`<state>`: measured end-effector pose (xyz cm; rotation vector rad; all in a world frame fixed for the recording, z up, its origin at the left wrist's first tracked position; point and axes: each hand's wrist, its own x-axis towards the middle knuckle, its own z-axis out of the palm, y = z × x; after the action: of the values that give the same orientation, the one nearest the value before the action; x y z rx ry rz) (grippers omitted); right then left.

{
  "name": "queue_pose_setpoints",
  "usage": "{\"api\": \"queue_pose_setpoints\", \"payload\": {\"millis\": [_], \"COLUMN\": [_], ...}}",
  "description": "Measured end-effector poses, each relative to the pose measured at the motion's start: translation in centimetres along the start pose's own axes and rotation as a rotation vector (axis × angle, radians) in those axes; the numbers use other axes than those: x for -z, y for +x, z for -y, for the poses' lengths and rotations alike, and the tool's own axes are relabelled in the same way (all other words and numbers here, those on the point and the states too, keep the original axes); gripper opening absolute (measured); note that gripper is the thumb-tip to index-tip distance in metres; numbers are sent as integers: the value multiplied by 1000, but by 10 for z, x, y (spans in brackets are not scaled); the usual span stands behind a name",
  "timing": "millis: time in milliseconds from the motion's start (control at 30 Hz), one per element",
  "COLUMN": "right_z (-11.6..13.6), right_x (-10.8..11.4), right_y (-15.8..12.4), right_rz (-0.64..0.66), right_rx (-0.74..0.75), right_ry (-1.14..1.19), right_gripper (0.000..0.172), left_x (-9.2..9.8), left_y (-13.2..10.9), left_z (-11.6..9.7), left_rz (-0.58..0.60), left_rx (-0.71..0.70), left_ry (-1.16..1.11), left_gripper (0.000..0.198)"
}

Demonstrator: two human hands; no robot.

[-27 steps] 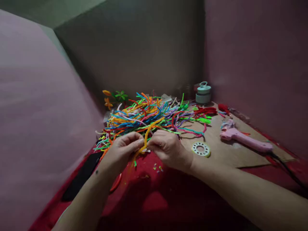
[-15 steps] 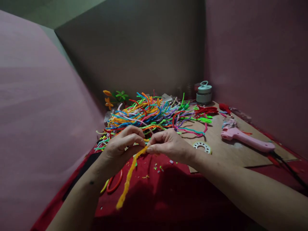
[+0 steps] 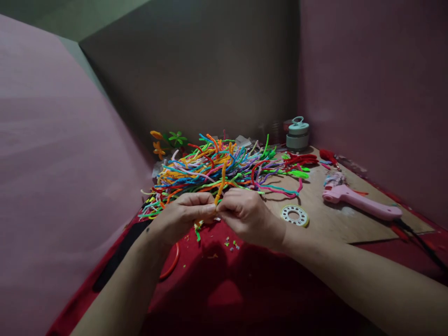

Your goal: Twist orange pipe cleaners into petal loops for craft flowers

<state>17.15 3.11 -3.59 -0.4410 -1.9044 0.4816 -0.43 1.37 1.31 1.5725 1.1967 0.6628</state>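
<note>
A fuzzy orange-yellow pipe cleaner (image 3: 221, 181) points up and away from between my fingertips. My left hand (image 3: 187, 214) pinches its near end from the left. From the right, my right hand (image 3: 250, 214) is closed on it as well, the two hands touching or nearly so. Fingers hide the part of the pipe cleaner that is gripped. Just beyond my hands lies a large tangled heap of pipe cleaners (image 3: 196, 170) in many colours.
A brown board (image 3: 325, 224) on the red cloth (image 3: 266, 289) carries a white ring-shaped spool (image 3: 294, 215), a pink glue gun (image 3: 362, 203) with a black cord, and a teal-lidded jar (image 3: 297, 134). Small scraps (image 3: 231, 243) dot the cloth. Pipe-cleaner flowers (image 3: 159, 148) stand at back left.
The orange-yellow pipe cleaner hung down toward me and now points up and away. My hands have drawn closer together, with the fingers curled in more.
</note>
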Motion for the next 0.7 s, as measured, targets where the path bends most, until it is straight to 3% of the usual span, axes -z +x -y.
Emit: {"api": "queue_pose_setpoints", "payload": {"millis": [67,133,233,367,467,600,700], "right_z": [-7,-13,-18,-19,-23,-30,-29], "right_x": [-4,-6,-5,1,2,-1,-2], "right_y": [-2,-3,1,8,10,8,8], "right_rz": [-30,-61,-113,-69,-37,-69,-106], "right_rx": [118,119,-53,-438,-638,-713,-711], "right_ry": [-173,-220,-90,368,649,654,579], "right_gripper": [18,19,17,12,14,16,18], "left_x": [-1,-4,-10,-12,-11,-11,-14], "left_y": [9,17,23,28,32,36,35], "left_z": [7,9,4,-3,1,14,21], "left_rz": [25,-6,-142,-251,-306,-385,-451], "left_rx": [10,-35,-152,-275,-338,-366,-450], "left_ry": [-80,-67,82,249,256,334,519], "left_gripper": [17,18,20,22,20,18,15]}}
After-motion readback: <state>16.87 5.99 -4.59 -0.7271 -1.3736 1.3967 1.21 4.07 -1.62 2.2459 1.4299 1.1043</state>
